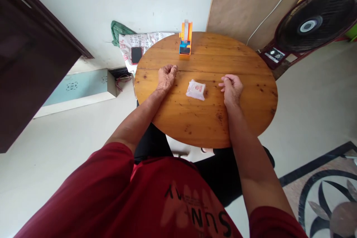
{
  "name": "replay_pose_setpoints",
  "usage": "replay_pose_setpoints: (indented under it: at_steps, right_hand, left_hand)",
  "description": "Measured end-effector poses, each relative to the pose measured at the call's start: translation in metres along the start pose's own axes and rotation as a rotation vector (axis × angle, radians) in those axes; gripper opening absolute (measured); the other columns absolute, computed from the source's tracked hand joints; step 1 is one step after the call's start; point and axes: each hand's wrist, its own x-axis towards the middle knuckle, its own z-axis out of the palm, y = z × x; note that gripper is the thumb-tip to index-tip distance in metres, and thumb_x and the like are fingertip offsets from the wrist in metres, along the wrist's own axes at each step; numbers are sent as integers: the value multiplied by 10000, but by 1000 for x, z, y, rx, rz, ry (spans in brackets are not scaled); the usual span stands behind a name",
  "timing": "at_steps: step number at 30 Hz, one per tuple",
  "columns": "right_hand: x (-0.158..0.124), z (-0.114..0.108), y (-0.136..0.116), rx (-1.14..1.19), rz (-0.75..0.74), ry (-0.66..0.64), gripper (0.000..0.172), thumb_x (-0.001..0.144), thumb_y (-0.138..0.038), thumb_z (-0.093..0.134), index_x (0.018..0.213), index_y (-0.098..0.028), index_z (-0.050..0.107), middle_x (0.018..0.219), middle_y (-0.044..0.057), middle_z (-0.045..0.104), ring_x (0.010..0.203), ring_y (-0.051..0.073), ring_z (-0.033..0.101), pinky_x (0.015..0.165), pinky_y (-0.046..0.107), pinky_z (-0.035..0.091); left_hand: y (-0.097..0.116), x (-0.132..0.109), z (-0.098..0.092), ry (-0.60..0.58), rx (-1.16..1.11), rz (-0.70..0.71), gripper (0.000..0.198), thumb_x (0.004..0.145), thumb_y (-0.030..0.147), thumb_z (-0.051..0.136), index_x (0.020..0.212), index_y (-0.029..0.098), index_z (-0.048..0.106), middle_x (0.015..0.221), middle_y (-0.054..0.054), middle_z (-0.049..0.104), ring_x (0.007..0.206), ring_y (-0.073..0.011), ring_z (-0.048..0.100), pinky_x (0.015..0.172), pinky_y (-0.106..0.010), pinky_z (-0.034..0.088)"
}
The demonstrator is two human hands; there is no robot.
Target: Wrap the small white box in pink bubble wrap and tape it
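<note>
A small whitish packet (196, 90) in crinkled clear plastic, with reddish print on its face, lies flat on the round wooden table (192, 126). To its left, my left hand (167, 76) rests on the tabletop with its fingers curled into a loose fist; nothing shows in it. My right hand (232, 88) is on the packet's other side, its fingers loosely bent and partly apart, holding nothing that I can see. Neither hand touches the packet. Farther back on the table stands an orange and blue tape dispenser (185, 39) with a roll of clear tape.
A black phone (136, 55) lies on a printed white sack (126, 46) by the table's left edge, beside a green bag (121, 31). At the right is a large dark fan (309, 26). A white wall (167, 0) rises behind the table.
</note>
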Motion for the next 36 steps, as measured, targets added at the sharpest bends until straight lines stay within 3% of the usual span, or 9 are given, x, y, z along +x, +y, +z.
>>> replay_pose_setpoints:
  at_steps: [7,11,15,22,29,36]
  right_hand:
    - [9,4,11,-17,-21,13,83,892,-227,537,891,-192,613,848,15,692,608,107,645,439,199,383]
    - [19,4,21,-64,19,-3,99,947,-304,570,926,-208,584,847,9,698,633,89,595,537,227,443]
    - [19,5,18,-64,54,20,37,936,-241,575,905,-224,585,835,7,704,628,96,586,527,233,428]
    - [10,5,3,-57,38,29,112,879,-141,522,845,-222,591,810,16,688,632,137,647,453,224,384]
    - [9,6,3,-10,34,47,97,846,-144,520,857,-193,602,776,9,682,594,112,639,411,185,355]
    - [7,7,2,18,33,64,104,836,-145,530,843,-192,623,769,12,693,588,131,650,423,203,384]
  left_hand:
    - [-5,5,4,-3,112,44,500,954,373,583,520,217,390,541,36,333,559,-123,348,588,-283,281]
    - [-7,10,9,-21,192,54,565,943,341,595,489,227,278,561,36,232,567,-131,273,607,-295,258]
    - [-2,10,12,-38,285,45,540,929,300,610,483,223,317,557,32,250,581,-136,307,640,-298,276]
    - [5,7,10,-61,303,35,490,939,308,588,524,206,349,582,9,316,667,-142,473,703,-297,330]
    - [10,4,8,-50,406,11,472,958,300,561,542,207,359,585,10,377,664,-139,432,694,-296,311]
    - [10,6,8,-62,418,7,431,941,285,559,551,203,395,575,26,335,623,-131,374,658,-289,280]
